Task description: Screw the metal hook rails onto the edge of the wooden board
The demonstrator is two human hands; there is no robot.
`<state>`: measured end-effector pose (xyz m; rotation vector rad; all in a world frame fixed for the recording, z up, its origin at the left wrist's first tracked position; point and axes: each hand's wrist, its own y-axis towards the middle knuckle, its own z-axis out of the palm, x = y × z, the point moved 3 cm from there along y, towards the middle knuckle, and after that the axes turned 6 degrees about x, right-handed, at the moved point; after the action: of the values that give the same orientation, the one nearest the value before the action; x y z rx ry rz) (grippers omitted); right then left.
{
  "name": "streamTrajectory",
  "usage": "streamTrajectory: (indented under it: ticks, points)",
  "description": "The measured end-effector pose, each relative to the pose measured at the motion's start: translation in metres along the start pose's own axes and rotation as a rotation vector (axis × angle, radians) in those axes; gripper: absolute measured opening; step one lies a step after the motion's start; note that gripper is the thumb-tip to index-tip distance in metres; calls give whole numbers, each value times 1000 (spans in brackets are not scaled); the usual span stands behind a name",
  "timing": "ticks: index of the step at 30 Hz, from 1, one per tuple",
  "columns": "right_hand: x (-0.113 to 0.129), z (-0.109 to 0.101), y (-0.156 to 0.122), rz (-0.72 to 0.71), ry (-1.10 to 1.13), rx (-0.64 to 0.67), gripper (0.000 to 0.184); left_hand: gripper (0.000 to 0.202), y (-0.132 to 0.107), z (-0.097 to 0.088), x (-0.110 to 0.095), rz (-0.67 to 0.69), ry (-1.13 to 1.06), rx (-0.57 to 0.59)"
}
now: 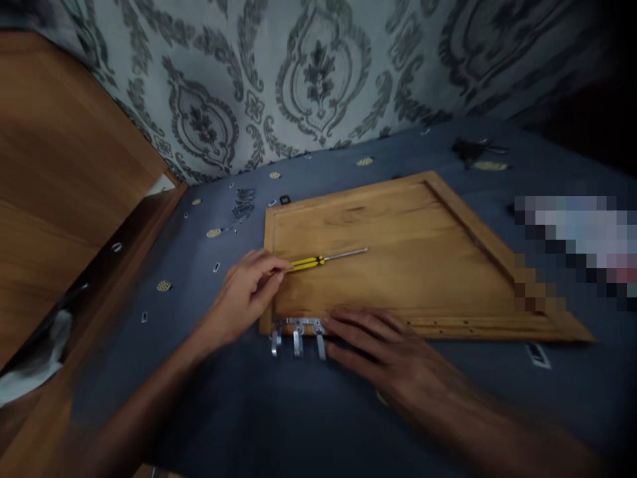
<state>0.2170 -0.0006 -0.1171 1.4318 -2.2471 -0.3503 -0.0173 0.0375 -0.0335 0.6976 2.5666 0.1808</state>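
A yellow-handled screwdriver is pinched by its handle end in my left hand, its metal shaft pointing right over a framed wooden panel. My right hand rests with outstretched fingers across the panel's near edge. Its fingertips are at the right end of a silver hook rail, whose hooks hang past that edge; whether they press on the rail cannot be made out. A row of small dark holes runs along the near frame strip, to the right of the rail.
Several loose screws lie on the dark blue patterned cloth at left. A small black piece sits behind the panel, and a dark blurred object at far right. Wooden furniture borders the left; a patterned curtain-like fabric hangs behind.
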Motion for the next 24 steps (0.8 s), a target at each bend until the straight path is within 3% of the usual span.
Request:
streamTrajectory:
  ticks: [4, 7, 11, 14, 20, 24]
  points:
    - [0, -5, 3, -57, -3, 28, 57, 13, 16, -2, 18, -34, 67, 12]
    - [-1, -6, 4, -35, -11, 24, 60, 23, 22, 8, 26, -51, 112, 56]
    - [1, -10, 6, -83, -21, 50, 55, 27, 25, 25, 28, -66, 139, 123]
    - [0, -14, 7, -76, -19, 48, 52, 24, 25, 28, 27, -71, 116, 126]
    - [1, -15, 7, -82, 14, 38, 46, 14, 19, -1, 19, -81, -10, -77]
    - [2, -17, 9, -62, 27, 55, 48, 18, 11, -23, 0, -64, -123, -232]
